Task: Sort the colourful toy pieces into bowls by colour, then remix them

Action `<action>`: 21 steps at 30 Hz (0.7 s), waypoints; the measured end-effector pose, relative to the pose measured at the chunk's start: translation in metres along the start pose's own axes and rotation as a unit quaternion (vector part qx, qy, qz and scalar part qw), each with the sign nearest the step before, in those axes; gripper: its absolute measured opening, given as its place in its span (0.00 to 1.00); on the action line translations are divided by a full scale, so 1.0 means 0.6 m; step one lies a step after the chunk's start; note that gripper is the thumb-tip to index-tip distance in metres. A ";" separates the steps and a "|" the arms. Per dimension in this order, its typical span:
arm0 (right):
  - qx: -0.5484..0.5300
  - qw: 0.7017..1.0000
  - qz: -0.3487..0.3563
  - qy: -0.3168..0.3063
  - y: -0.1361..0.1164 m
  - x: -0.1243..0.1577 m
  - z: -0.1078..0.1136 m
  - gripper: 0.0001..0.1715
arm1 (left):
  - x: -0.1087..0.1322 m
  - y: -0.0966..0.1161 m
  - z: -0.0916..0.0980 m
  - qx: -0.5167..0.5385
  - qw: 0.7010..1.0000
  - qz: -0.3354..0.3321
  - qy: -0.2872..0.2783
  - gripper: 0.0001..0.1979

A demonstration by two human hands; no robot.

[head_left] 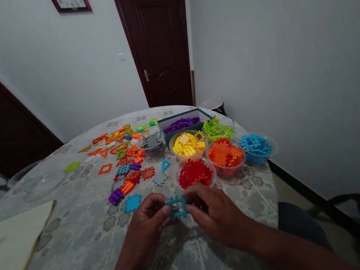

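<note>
Between my two hands, just above the near part of the table, is a teal square plastic building piece (176, 197) with notched edges and an open middle. My left hand (148, 225) pinches its left side between thumb and fingers. On the opposite side, my right hand (213, 212) grips it the same way. Right beyond my hands stands a clear bowl of red pieces (195, 172). A flat blue notched square (132, 203) lies on the tablecloth to the left of my left hand, beside purple pieces (116, 197).
Clear bowls hold orange (226, 152), blue (255, 144), yellow (188, 145), green (217, 127) and grey pieces (152, 140). Behind them is a box of purple pieces (181, 124). Loose orange pieces (108, 140) spread over the back left. A paper folder (13, 250) lies at left.
</note>
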State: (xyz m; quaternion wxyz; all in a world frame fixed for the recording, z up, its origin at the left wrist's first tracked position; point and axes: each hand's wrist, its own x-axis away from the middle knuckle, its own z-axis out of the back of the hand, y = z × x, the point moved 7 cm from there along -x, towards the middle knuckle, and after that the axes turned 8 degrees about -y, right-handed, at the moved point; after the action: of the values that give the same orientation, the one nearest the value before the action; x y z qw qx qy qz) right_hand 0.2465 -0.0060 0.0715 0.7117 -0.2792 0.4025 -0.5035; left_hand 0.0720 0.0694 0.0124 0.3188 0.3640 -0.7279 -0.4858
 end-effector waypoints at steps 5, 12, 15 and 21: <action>0.010 0.997 -0.005 0.077 0.022 -0.008 0.124 0.19 | -0.002 -0.007 0.015 -0.048 0.998 0.016 0.045 0.17; 0.115 0.891 -0.218 0.381 0.178 0.090 0.419 0.20 | -0.007 -0.001 0.044 -0.086 0.991 -0.010 0.105 0.19; 0.163 0.877 -0.247 0.379 0.224 0.114 0.452 0.19 | -0.006 0.012 0.050 -0.083 0.986 -0.024 0.143 0.21; 0.311 0.860 -0.208 0.348 0.246 0.115 0.449 0.22 | -0.007 0.022 0.057 -0.080 0.982 -0.028 0.170 0.22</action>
State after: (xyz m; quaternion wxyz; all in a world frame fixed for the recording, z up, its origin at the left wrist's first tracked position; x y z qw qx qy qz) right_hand 0.5609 -0.0234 0.0728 0.4537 0.0729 0.3787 -0.8033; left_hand 0.0436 0.0927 0.0131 0.4522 0.4351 -0.6114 -0.4821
